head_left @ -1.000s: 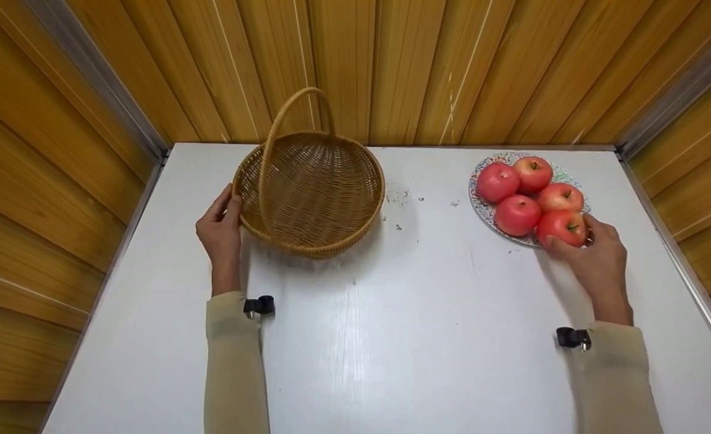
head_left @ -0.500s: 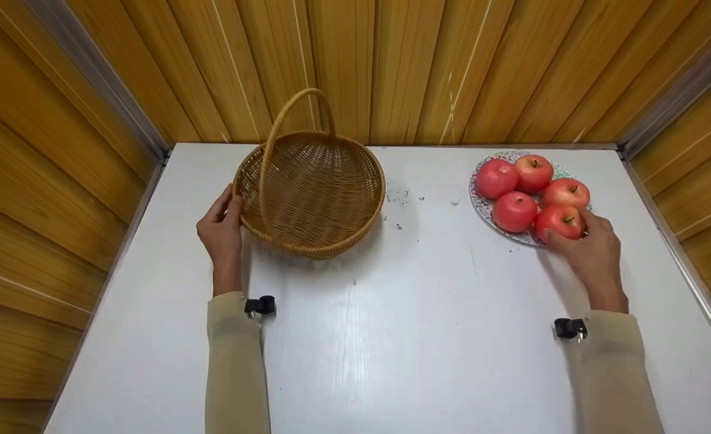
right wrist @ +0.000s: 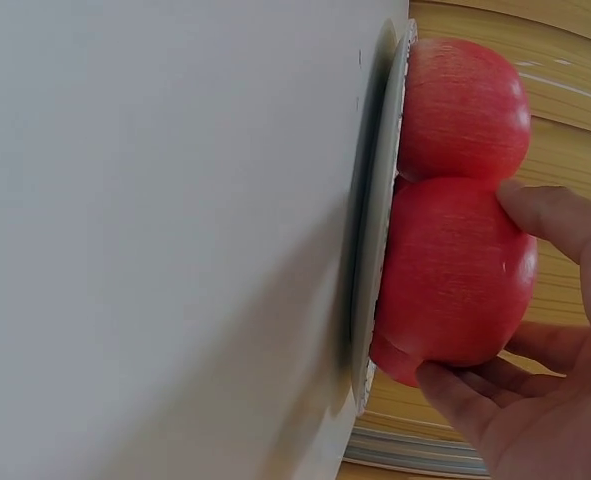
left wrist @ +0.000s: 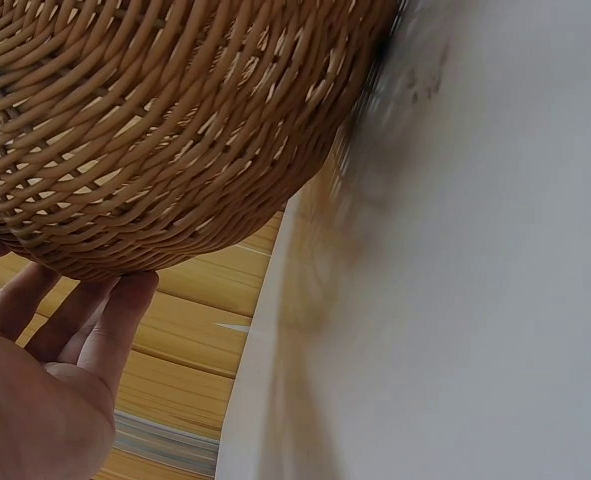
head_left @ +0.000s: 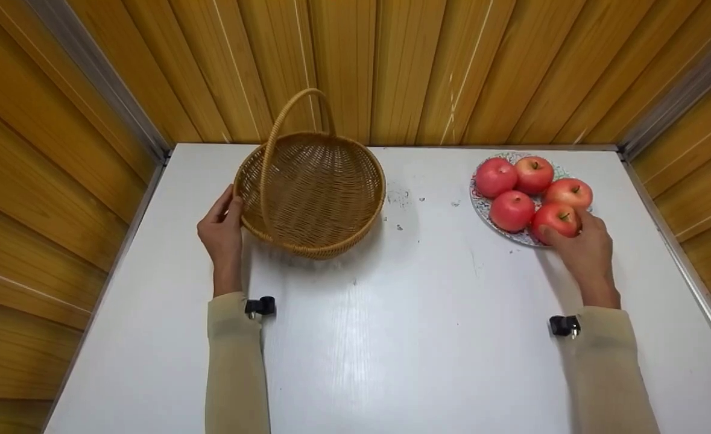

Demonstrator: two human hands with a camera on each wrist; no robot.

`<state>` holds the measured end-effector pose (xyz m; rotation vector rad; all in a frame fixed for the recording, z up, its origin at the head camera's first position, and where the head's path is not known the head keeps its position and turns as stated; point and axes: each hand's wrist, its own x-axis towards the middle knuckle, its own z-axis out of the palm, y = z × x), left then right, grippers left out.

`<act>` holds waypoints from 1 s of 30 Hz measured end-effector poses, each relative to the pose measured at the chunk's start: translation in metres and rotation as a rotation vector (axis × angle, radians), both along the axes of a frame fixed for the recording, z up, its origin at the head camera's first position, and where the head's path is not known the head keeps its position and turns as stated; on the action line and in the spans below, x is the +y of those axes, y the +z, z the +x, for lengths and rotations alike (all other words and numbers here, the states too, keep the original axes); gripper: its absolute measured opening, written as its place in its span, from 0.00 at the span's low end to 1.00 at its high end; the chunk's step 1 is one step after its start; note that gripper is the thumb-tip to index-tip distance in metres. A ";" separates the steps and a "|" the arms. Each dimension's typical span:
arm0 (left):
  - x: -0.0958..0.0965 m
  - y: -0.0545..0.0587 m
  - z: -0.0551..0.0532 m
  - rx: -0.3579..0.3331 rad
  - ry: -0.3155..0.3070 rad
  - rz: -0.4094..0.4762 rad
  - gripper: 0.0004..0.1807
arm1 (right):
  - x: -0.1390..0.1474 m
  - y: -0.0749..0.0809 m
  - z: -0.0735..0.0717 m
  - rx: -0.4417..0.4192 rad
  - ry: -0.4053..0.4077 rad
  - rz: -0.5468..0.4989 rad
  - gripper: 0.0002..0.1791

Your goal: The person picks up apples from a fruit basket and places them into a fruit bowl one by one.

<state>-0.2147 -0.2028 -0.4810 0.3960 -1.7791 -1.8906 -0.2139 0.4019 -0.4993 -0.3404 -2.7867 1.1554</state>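
A wicker basket (head_left: 316, 193) with an arched handle stands at the back left of the white table, with nothing inside it. My left hand (head_left: 221, 235) holds its left rim, thumb and fingertips against the weave; in the left wrist view the fingers (left wrist: 120, 325) touch the basket's outer wall (left wrist: 165, 130). At the back right a speckled plate (head_left: 482, 211) bears several red apples. Around the front right apple (head_left: 554, 219), my right hand (head_left: 584, 253) has its thumb and fingers. That apple (right wrist: 455, 275) touches another apple (right wrist: 465, 110) in the right wrist view and sits at the plate's edge.
Wood-grain panels (head_left: 403, 72) close off the table (head_left: 391, 337) at the back and both sides. Dark scuff marks (head_left: 398, 196) lie between basket and plate. Each sleeve cuff carries a small black camera, such as the left one (head_left: 262, 306).
My right hand has shifted slightly up and left, with the front right apple in its grip. Neighbouring apples have moved a little on the plate. The left hand and basket stay put.
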 end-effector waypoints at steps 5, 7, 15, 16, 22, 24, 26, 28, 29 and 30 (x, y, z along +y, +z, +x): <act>-0.001 -0.003 -0.001 -0.001 -0.001 -0.004 0.20 | 0.000 -0.004 0.001 0.034 -0.031 0.002 0.46; -0.002 -0.010 -0.006 0.001 0.002 -0.003 0.20 | -0.001 -0.004 0.003 0.041 -0.053 -0.002 0.46; -0.006 -0.027 -0.019 0.001 0.022 0.017 0.19 | -0.008 0.001 0.007 0.074 -0.142 -0.019 0.44; -0.005 -0.026 -0.019 -0.001 0.023 0.013 0.19 | -0.009 0.002 0.007 0.076 -0.146 -0.020 0.44; 0.000 -0.022 -0.014 -0.010 0.049 -0.013 0.20 | -0.017 0.005 0.006 0.106 -0.143 0.005 0.42; 0.000 -0.023 -0.013 -0.006 0.064 -0.030 0.19 | -0.021 0.005 0.006 0.133 -0.132 0.014 0.40; 0.000 -0.025 -0.012 -0.003 0.074 -0.054 0.19 | -0.024 0.006 0.004 0.135 -0.124 0.019 0.40; 0.000 -0.026 -0.011 -0.005 0.077 -0.090 0.20 | -0.029 0.008 0.002 0.134 -0.120 0.024 0.40; 0.001 -0.026 -0.010 -0.009 0.078 -0.109 0.20 | -0.031 0.009 0.001 0.131 -0.118 0.029 0.40; 0.001 -0.025 -0.009 -0.016 0.081 -0.130 0.20 | -0.033 0.010 0.000 0.127 -0.113 0.033 0.41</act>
